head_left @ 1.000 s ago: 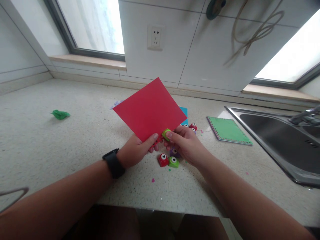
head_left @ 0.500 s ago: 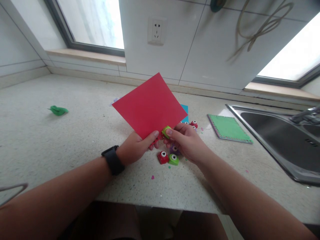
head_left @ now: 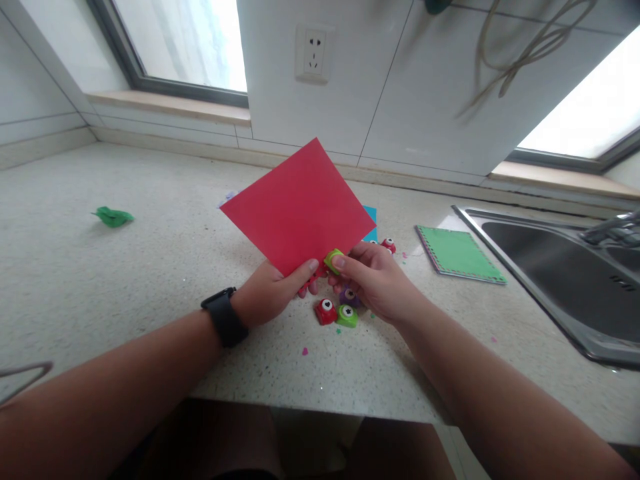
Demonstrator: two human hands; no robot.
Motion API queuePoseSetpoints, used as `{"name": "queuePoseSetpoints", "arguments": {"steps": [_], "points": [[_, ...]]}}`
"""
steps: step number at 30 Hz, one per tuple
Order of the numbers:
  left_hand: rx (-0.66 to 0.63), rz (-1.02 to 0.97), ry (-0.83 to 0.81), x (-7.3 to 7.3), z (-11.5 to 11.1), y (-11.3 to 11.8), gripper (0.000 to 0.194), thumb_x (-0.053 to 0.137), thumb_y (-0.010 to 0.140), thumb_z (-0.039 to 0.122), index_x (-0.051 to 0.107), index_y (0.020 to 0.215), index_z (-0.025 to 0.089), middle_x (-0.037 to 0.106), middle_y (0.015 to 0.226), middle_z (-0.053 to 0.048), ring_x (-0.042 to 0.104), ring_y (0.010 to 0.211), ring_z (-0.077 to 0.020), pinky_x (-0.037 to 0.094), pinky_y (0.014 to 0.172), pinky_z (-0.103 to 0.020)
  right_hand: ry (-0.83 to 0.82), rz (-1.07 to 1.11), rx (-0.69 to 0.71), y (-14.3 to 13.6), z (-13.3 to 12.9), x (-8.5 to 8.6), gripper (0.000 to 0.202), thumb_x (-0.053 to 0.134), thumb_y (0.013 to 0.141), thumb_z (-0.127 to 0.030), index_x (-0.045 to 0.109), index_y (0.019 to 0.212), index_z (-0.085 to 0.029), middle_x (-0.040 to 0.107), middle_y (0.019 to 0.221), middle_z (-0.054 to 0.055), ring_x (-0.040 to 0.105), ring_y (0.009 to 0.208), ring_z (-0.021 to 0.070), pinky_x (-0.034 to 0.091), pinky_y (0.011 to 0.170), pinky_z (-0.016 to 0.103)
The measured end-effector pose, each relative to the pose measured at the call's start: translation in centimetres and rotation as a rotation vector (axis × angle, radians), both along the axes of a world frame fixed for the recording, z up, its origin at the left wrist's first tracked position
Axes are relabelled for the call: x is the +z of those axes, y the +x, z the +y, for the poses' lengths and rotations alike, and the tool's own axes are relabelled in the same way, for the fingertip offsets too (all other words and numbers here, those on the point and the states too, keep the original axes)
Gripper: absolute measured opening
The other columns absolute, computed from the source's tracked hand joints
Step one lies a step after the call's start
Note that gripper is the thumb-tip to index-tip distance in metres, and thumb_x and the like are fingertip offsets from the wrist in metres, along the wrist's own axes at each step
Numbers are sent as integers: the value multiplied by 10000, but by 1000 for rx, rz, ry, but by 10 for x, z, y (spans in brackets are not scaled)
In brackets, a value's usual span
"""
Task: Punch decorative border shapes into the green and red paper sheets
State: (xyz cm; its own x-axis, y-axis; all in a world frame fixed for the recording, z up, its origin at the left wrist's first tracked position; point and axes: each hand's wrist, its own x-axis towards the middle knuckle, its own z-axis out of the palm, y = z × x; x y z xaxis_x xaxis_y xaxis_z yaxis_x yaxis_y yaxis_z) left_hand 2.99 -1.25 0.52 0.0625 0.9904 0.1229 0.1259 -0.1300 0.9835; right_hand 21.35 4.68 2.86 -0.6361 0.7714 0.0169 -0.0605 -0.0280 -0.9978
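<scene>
A red sheet of paper (head_left: pixel 300 207) is held tilted above the counter, one corner pointing away from me. My left hand (head_left: pixel 280 290) pinches its near edge, thumb on top and fingers beneath. My right hand (head_left: pixel 377 280) grips a lime-green craft punch (head_left: pixel 332 261) at the paper's near edge, with the thumb pressed on it. Below the hands lie a red punch (head_left: pixel 326 311), another green punch (head_left: pixel 347 315) and a purple punch (head_left: pixel 349 296), which my right hand partly hides. Further punches, including a red one (head_left: pixel 389 245), show behind my right hand.
Green sheets (head_left: pixel 460 253) lie stacked beside the steel sink (head_left: pixel 540 267) on the right. Blue paper (head_left: pixel 371 223) shows partly behind the red sheet. A crumpled green piece (head_left: pixel 114 217) rests at left. Small paper cut-outs, such as a pink one (head_left: pixel 305 351), dot the counter (head_left: pixel 165 280).
Both hands keep the same holds on the red paper and green punch. The whole view has shifted slightly; otherwise little differs.
</scene>
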Motion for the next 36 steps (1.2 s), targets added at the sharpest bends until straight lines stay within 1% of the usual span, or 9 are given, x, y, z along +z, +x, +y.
{"name": "queuePoseSetpoints", "arguments": {"steps": [11,14,19,23,25,27,30,33,36], "points": [[-4,-13,8,1,0,0,336,564,936,435,628,730,177,624,607,-14,525,525,-120,452,518,-252,-6,57,17,-2,-3,4,278,802,813,-417,700,894,-171,681,782,31,595,610,118,509,552,247],[-2,-32,6,1,0,1,348,567,935,440,629,718,175,623,602,-14,517,514,-114,433,494,-243,-16,80,9,-3,-2,3,266,804,816,-412,703,890,-176,683,783,22,599,609,111,513,576,251],[5,-51,-31,1,0,-2,411,549,947,469,639,694,158,623,603,-24,499,501,-102,396,455,-224,6,81,-9,-2,0,2,286,810,802,-427,708,918,-186,692,807,27,623,654,132,529,613,271],[-18,-113,-54,-2,2,-6,434,527,964,488,698,792,128,609,581,-23,491,466,-98,396,445,-228,-49,118,-83,3,3,6,249,799,789,-406,673,858,-202,651,742,9,625,650,148,528,601,287],[-40,-178,-56,-4,4,-8,431,521,970,488,720,909,110,676,663,-60,527,477,-109,415,443,-239,-52,120,-126,7,5,9,242,782,783,-414,651,816,-213,647,762,13,627,661,157,533,606,302],[-54,-264,-60,-5,6,-9,422,539,965,477,714,1025,98,750,848,-126,592,539,-132,445,449,-250,-40,116,-159,11,8,11,232,763,783,-420,648,810,-219,652,792,20,627,674,163,539,626,316],[-56,-368,-73,-5,8,-10,415,580,948,448,690,1126,89,756,1079,-193,654,638,-159,487,475,-257,-31,111,-194,15,11,13,210,744,790,-415,664,828,-224,658,807,25,621,679,166,539,648,323],[-71,-426,-81,-5,10,-11,414,607,935,430,677,1168,94,738,1160,-208,689,709,-182,517,502,-263,-31,123,-239,17,14,13,185,737,795,-395,691,816,-217,662,803,31,613,673,162,522,631,308],[-61,-452,-93,-6,11,-13,414,625,920,421,662,1190,109,731,1178,-201,713,770,-207,538,521,-270,-13,134,-284,18,17,12,163,731,798,-378,706,807,-216,660,782,33,609,666,172,513,619,317]]}}
